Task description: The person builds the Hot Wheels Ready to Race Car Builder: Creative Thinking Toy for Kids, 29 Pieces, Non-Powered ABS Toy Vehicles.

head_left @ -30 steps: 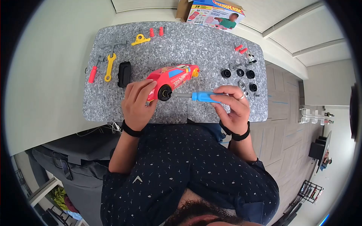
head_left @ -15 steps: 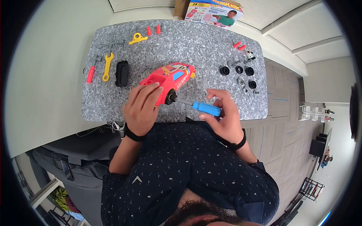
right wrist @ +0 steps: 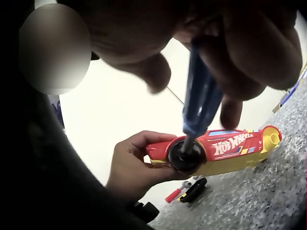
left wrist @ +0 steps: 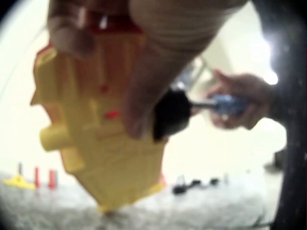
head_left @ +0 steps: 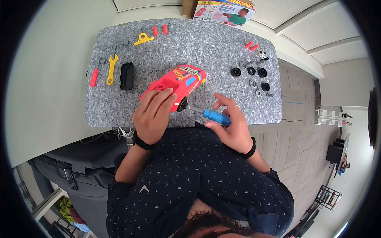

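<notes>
My left hand point(head_left: 151, 119) grips the rear of a red toy car point(head_left: 186, 77), thumb against its yellow underside point(left wrist: 86, 124) in the left wrist view. A black wheel point(head_left: 181, 104) sits on the car's near side. In my right hand point(head_left: 235, 131) is a screwdriver point(head_left: 216, 116) with a blue handle and grey shaft. Its tip meets the wheel's centre, as the right wrist view also shows at the wheel's hub point(right wrist: 184, 154). The fingers curl about the handle's end, while the index finger reaches out past it. A yellow axle stub point(right wrist: 273, 139) without a wheel shows at the front.
Left on the speckled table point(head_left: 158, 55) lie a yellow wrench point(head_left: 112, 69), a black plastic part point(head_left: 127, 76) and a red-handled tool point(head_left: 94, 78). Several black wheels point(head_left: 262, 72) and small grey pieces lie at right, near red pegs point(head_left: 249, 44). A printed box point(head_left: 222, 12) stands behind.
The car has tilted so more of its roof shows. The screwdriver swung with it, handle towards my body, and my right hand came nearer and shifted its fingers on the handle.
</notes>
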The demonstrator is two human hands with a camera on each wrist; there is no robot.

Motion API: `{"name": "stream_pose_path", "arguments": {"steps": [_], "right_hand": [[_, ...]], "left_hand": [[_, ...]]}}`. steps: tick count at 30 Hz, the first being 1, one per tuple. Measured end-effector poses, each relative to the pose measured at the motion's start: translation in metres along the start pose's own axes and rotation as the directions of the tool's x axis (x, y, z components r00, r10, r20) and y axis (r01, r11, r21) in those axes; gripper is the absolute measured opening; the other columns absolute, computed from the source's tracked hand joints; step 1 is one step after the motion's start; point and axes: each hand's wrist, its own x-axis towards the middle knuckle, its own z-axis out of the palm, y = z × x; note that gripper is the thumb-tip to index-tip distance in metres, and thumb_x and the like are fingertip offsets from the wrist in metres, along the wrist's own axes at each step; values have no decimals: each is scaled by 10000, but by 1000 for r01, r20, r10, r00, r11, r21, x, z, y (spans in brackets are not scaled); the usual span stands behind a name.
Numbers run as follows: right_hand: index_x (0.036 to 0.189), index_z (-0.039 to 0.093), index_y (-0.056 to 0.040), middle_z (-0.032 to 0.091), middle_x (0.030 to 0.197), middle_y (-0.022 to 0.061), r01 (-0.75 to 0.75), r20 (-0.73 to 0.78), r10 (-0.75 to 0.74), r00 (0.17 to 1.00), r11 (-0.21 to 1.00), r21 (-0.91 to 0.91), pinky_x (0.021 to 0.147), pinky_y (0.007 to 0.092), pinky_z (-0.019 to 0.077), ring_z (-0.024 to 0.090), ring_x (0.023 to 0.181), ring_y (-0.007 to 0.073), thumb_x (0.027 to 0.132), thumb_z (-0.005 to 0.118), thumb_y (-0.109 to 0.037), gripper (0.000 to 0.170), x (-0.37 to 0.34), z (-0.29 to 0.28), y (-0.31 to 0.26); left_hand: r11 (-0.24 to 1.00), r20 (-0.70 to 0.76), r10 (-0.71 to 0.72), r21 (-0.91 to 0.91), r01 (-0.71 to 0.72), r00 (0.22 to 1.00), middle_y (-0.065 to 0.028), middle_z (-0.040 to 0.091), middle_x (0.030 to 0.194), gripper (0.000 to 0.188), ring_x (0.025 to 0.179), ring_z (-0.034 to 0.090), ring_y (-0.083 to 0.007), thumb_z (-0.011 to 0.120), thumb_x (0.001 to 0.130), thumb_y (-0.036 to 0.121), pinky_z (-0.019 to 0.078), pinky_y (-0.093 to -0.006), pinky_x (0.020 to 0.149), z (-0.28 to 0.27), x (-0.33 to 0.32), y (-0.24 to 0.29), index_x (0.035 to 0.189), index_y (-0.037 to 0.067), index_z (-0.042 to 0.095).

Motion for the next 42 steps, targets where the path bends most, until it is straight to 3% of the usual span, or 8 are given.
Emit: {"name": "stream_pose_path", "arguments": {"steps": [3, 18, 20, 24, 30, 33, 36, 42], "right_hand": [[1536, 616, -22, 787, 1081, 167, -168, 90, 165, 982, 986, 22, 731, 397, 583, 771, 826, 312, 1051, 835, -234, 573, -5, 0, 9], [1508, 635, -35, 781, 1003, 173, -77, 117, 76, 990, 997, 8, 736, 432, 607, 792, 840, 378, 1047, 837, -227, 539, -7, 5, 19], [1501, 639, -37, 797, 1022, 185, 102, 2, -102, 995, 990, -99, 751, 437, 616, 806, 866, 384, 1057, 826, -244, 525, 2, 7, 2], [1473, 652, -45, 804, 1040, 186, -175, 177, 159, 971, 981, 78, 772, 451, 618, 812, 923, 382, 1029, 860, -258, 535, -5, 6, 14], [1439, 675, -60, 788, 924, 170, 97, 75, -93, 993, 994, -58, 728, 465, 611, 789, 816, 401, 1077, 801, -240, 424, 0, 12, 9], [1426, 681, -68, 783, 923, 184, -229, 289, 229, 929, 973, -34, 730, 478, 608, 785, 831, 417, 1085, 788, -227, 391, 0, 9, 3], [1399, 677, -60, 767, 1017, 221, -108, 247, 110, 963, 994, -23, 765, 468, 599, 778, 920, 410, 1080, 798, -227, 380, -3, 10, 8], [1267, 624, -47, 672, 1016, 78, -9, -116, 32, 993, 980, 197, 756, 336, 527, 655, 830, 170, 1044, 811, -100, 296, 3, 11, 44]], "left_hand": [[1000, -10, 16, 12, -16, 1000, -54, 797, 1295, 406, 1141, 753, -300, 782, 812, -3, 668, -402, 863, 1, 0, 0, 1209, 64, 831], [1000, 6, 1, -11, 0, 1000, -45, 794, 1294, 411, 1141, 754, -296, 774, 808, -18, 669, -399, 861, 2, -1, 1, 1204, 78, 829], [1000, 13, -4, -15, 4, 1000, -44, 794, 1292, 411, 1142, 753, -296, 773, 804, -21, 667, -400, 862, 3, -1, 0, 1199, 77, 828], [1000, 27, -17, -26, 17, 1000, -44, 793, 1289, 419, 1140, 751, -300, 771, 791, -25, 663, -407, 874, 3, -2, 2, 1194, 75, 829], [999, 11, -12, -36, 13, 1000, -40, 794, 1281, 447, 1135, 748, -308, 760, 762, -58, 656, -415, 886, 4, -1, 2, 1186, 66, 826], [998, -2, -36, -44, 36, 999, -40, 796, 1279, 483, 1135, 746, -307, 764, 730, -82, 651, -414, 896, 4, -1, -1, 1183, 74, 825], [994, 31, -58, -88, 60, 998, -48, 800, 1286, 513, 1138, 743, -321, 804, 704, -84, 639, -432, 931, 1, -1, -6, 1188, 84, 812], [872, 112, -224, -419, 251, 968, -79, 807, 1299, 524, 1166, 739, -370, 869, 719, -79, 606, -435, 979, 9, -5, -38, 1207, 88, 777]]}}
